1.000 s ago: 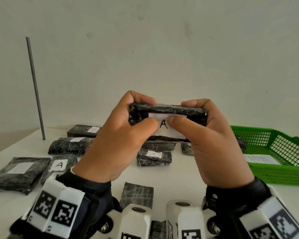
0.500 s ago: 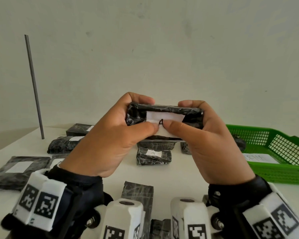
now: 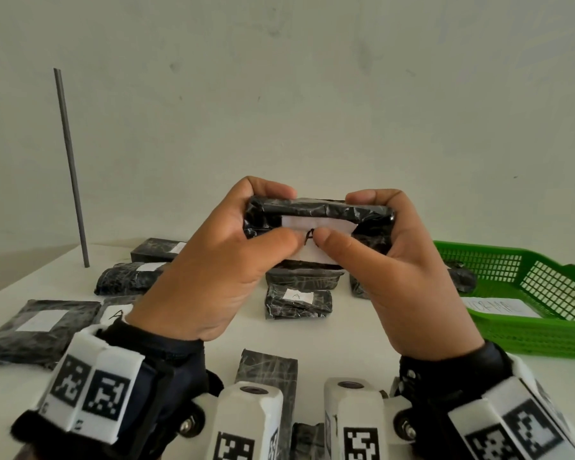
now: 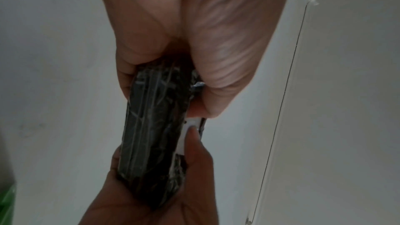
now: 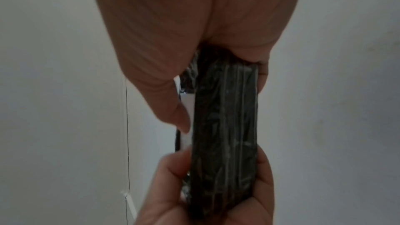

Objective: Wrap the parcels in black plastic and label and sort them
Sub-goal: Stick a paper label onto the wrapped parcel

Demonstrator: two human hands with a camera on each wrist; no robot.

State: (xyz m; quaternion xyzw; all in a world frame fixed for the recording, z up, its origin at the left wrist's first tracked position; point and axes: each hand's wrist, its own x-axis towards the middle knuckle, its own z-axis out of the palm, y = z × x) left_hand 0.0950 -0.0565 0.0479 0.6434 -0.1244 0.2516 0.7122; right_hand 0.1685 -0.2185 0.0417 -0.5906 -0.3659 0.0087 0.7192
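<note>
A black-wrapped parcel [image 3: 322,210] is held up in front of me above the table, with a white label [image 3: 316,224] marked "A" on its near face. My left hand [image 3: 233,260] grips its left end, thumb pressing on the label. My right hand [image 3: 409,260] grips the right end, thumb also on the label, beside the letter. In the left wrist view the parcel [image 4: 155,119] shows edge-on between both hands, with the label [image 4: 188,126] a thin white strip. The right wrist view shows the parcel [image 5: 225,126] the same way.
Several wrapped parcels lie on the white table [image 3: 213,333], some labelled "A" [image 3: 297,300], one flat packet at the left [image 3: 37,327]. A green basket [image 3: 528,293] holding a paper stands at the right. A thin grey rod [image 3: 70,167] stands upright at the back left.
Both thumbs have slid closer together over the label and now cover part of the letter "A". The parcel stays held up at about the same height.
</note>
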